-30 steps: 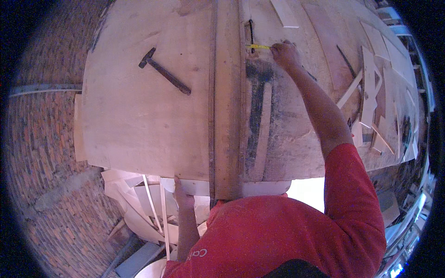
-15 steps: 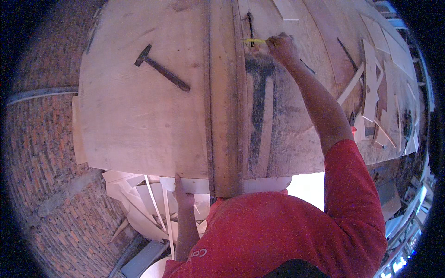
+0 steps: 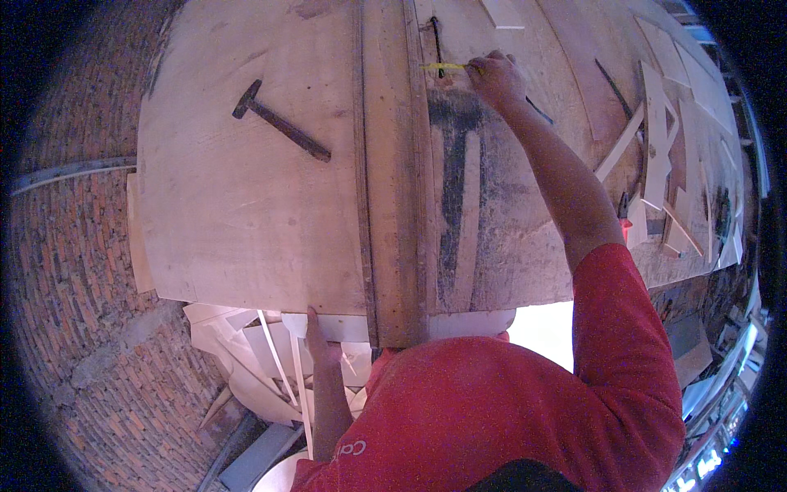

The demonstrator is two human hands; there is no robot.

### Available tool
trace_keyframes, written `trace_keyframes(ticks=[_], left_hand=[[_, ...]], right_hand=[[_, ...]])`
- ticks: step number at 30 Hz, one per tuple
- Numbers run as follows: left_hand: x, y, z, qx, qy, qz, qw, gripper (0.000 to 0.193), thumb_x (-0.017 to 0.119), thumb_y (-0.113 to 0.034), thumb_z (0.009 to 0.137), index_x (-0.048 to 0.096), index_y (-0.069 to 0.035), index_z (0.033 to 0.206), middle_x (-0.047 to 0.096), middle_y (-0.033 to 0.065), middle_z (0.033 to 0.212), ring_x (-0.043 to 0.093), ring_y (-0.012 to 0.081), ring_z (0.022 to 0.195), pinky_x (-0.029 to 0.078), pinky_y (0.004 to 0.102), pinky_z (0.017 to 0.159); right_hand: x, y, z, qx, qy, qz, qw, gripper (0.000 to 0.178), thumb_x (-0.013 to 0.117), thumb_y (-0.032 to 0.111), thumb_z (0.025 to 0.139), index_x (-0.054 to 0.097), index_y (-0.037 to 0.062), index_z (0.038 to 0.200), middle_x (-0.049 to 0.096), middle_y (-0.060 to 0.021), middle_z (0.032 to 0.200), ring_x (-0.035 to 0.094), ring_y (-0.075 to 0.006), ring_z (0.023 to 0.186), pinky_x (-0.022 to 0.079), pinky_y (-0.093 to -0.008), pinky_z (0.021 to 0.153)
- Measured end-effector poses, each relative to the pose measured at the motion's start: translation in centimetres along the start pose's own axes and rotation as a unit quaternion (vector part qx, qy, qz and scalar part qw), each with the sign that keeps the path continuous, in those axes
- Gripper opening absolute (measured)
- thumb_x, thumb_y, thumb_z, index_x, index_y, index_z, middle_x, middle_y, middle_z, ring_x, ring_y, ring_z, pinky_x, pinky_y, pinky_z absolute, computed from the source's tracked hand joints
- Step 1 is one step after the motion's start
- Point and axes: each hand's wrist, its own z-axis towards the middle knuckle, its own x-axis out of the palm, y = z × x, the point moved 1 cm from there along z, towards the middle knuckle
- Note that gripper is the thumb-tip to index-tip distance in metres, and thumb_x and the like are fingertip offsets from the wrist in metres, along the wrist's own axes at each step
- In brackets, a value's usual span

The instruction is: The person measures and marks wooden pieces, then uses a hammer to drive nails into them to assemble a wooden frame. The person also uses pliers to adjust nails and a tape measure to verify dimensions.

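Gripping: your right hand (image 3: 497,79), yellow measuring tape (image 3: 456,66), one o'clock.
Left hand (image 3: 320,338): seven o'clock, edge of counter (image 3: 238,246); grip unclear.

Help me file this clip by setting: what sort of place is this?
Probably a woodworking shop: a hammer lies on a large wooden worktop, thin wood offcuts are strewn over its right side, and the right hand holds what looks like a yellow measuring tape.
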Motion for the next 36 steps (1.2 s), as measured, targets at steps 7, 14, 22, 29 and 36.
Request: trace_keyframes(ticks=[7, 14, 22, 29, 36], left_hand=[[0.0, -0.2, 0.2, -0.008, 0.006, 0.001, 1.000, 0.051, 0.070, -0.037, 0.096, 0.054, -0.009, 0.136, 0.065, 0.0069, 0.126, 0.063, 0.0260, 0.116, 0.051, 0.0457, 0.102], [-1.2, 0.2, 0.7, -0.003, -0.031, 0.004, 1.000, 0.055, 0.074, -0.037, 0.093, 0.054, -0.009, 0.135, 0.065, 0.0072, 0.124, 0.063, 0.0258, 0.114, 0.052, 0.0452, 0.100], [-0.5, 0.3, 0.1, 0.020, -0.038, 0.038, 0.998, 0.057, 0.074, -0.040, 0.093, 0.052, -0.008, 0.135, 0.065, 0.0072, 0.123, 0.065, 0.0245, 0.110, 0.057, 0.0443, 0.094], [-1.1, 0.5, 0.3, 0.024, -0.036, 0.014, 0.999, 0.058, 0.072, -0.039, 0.094, 0.049, -0.009, 0.138, 0.064, 0.0074, 0.125, 0.065, 0.0248, 0.112, 0.057, 0.0446, 0.094], [-1.2, 0.3, 0.7, 0.013, -0.042, 0.028, 0.999, 0.058, 0.074, -0.038, 0.093, 0.050, -0.009, 0.138, 0.064, 0.0073, 0.125, 0.065, 0.0250, 0.112, 0.057, 0.0459, 0.094]], right_hand=[[1.1, -0.9, 0.3, 0.029, 0.021, 0.017, 0.999, 0.030, 0.057, 0.036, 0.096, 0.077, 0.0166, 0.108, 0.069, -0.0128, 0.107, 0.061, -0.0353, 0.106, 0.048, -0.0475, 0.097], [-0.8, 0.5, -0.2, -0.017, 0.036, -0.039, 0.998, 0.029, 0.058, 0.035, 0.096, 0.077, 0.0176, 0.109, 0.068, -0.0134, 0.108, 0.062, -0.0373, 0.104, 0.050, -0.0479, 0.094], [1.4, -1.2, 0.1, 0.006, -0.013, 0.046, 0.999, 0.029, 0.058, 0.035, 0.095, 0.077, 0.0157, 0.106, 0.070, -0.0145, 0.101, 0.064, -0.0339, 0.101, 0.048, -0.0449, 0.095], [0.6, 0.0, -0.4, 0.026, -0.023, 0.041, 0.999, 0.029, 0.058, 0.036, 0.095, 0.078, 0.0166, 0.105, 0.071, -0.0127, 0.105, 0.064, -0.0335, 0.102, 0.048, -0.0446, 0.096], [3.3, -2.8, 0.9, -0.054, -0.023, 0.009, 0.998, 0.027, 0.058, 0.036, 0.094, 0.078, 0.0202, 0.104, 0.071, -0.0126, 0.106, 0.063, -0.0368, 0.101, 0.051, -0.0472, 0.093]])
